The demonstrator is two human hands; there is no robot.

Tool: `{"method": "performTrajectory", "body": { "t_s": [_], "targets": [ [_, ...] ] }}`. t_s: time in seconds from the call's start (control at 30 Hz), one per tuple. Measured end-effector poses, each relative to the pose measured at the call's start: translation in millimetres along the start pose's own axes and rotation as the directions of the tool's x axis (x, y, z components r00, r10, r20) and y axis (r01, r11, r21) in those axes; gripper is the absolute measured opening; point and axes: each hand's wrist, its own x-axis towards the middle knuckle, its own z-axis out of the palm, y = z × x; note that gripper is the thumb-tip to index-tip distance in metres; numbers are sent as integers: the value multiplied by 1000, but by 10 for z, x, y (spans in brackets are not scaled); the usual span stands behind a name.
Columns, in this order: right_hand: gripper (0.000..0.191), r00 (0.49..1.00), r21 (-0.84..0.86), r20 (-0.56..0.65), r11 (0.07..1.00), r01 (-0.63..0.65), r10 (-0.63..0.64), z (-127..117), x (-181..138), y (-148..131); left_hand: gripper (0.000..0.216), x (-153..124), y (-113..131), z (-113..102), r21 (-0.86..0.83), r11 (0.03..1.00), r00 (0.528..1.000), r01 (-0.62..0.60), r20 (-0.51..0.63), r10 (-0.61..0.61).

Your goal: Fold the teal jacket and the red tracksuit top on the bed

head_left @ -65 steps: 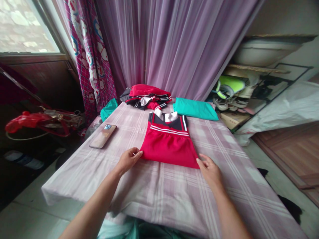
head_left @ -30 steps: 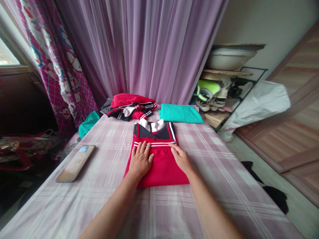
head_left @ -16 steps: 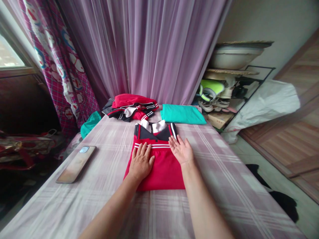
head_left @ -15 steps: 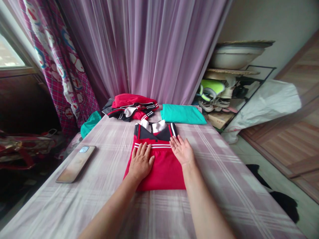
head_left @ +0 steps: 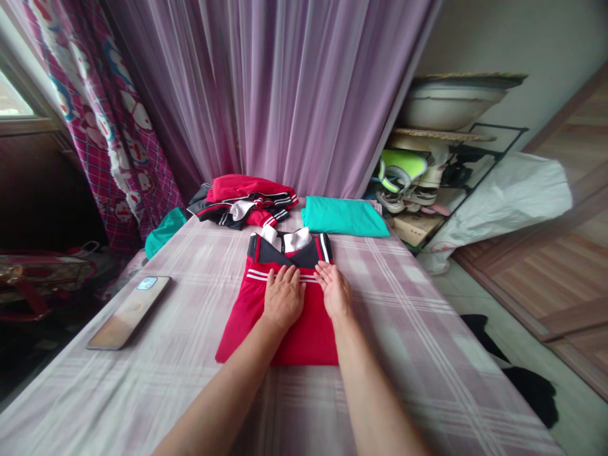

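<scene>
A folded red shirt [head_left: 256, 316] with a dark upper part, white collar and white stripes lies flat in front of me, collar pointing away. My left hand [head_left: 285, 294] rests palm down on its middle, fingers stretched over the stripes. At the shirt's right edge, my right hand [head_left: 336, 292] is turned partly palm-inward, its fingers extended and grasping nothing. The two hands are close together but apart. Beyond the collar lies a rumpled pile of red and dark clothes [head_left: 251, 190], with a folded teal cloth [head_left: 344, 215] to its right.
A plaid cloth [head_left: 408, 354] covers the table. On the left lies a phone [head_left: 128, 313], near a teal bundle [head_left: 166, 231] at the table's edge. Purple curtains [head_left: 294, 95] hang behind. A rack at the right holds shoes and a basin [head_left: 453, 104], beside a white bag [head_left: 513, 196].
My left hand has slid right across the shirt, toward its middle. My right hand has shifted slightly left and turned more edge-on. The view has moved a little, shifting the scene left.
</scene>
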Motion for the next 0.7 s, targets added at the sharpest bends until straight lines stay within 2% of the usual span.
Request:
{"method": "performTrajectory", "body": {
  "t_s": [0.1, 0.2, 0.43, 0.6, 0.7],
  "targets": [
    [57, 1000, -8, 20, 1000, -2, 2, -23, 12, -6, 42, -64, -201, 22, -16, 1000, 999, -24, -40, 24],
    [57, 1000, -4, 20, 1000, -15, 15, -19, 4, -10, 43, -123, -400, -16, -13, 1000, 997, 9, -73, -10],
    [55, 998, 43, -23, 998, -50, 51, 26, -30, -46, 42, -234, -775, -8, -81, 997, 996, 14, -82, -21],
    [55, 1000, -19, -14, 999, -27, 26, 28, -21, -56, 45, -328, -945, 49, -163, 987, 998, -10, -59, 0],
    [53, 999, -143, -32, 990, 14, -19, 83, -67, -121, 45, -335, -967, 77, -185, 983, 997, -14, -71, 1]
  ]
}}
